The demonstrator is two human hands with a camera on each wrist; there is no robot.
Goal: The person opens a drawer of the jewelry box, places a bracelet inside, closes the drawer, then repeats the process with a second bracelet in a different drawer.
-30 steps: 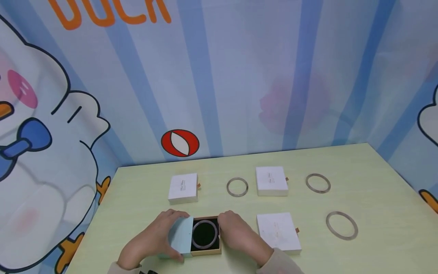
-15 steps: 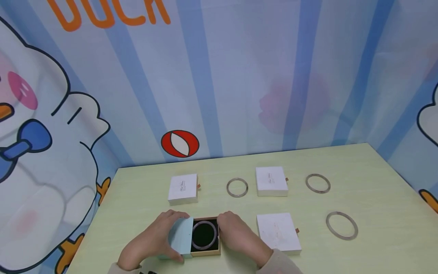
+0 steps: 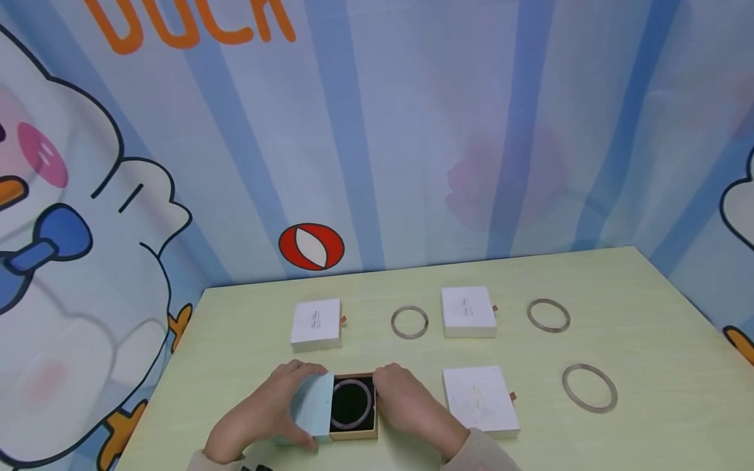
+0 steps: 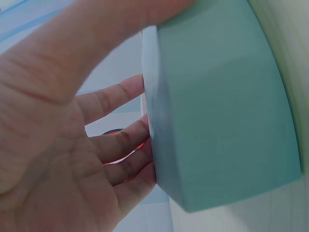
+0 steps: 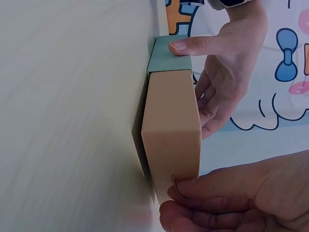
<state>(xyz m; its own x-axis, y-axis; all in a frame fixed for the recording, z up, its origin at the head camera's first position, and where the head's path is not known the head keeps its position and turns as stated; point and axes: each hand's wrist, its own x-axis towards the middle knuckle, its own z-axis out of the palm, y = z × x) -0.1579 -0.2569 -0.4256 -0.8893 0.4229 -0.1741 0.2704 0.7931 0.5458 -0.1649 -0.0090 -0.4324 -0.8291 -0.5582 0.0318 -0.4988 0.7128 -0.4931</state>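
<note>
At the bottom middle of the head view, a round, pale purple-grey bangle [image 3: 370,404] lies in a tan cardboard tray [image 3: 355,434], which sticks out of a pale blue-green cardboard sleeve [image 3: 315,405]. The left hand [image 3: 275,403] grips the sleeve, thumb and fingers on two sides. The right hand [image 3: 409,404] pinches the outer end of the tray. The sleeve should be held still and the tray slid straight and slowly, so it won't jam.
</note>
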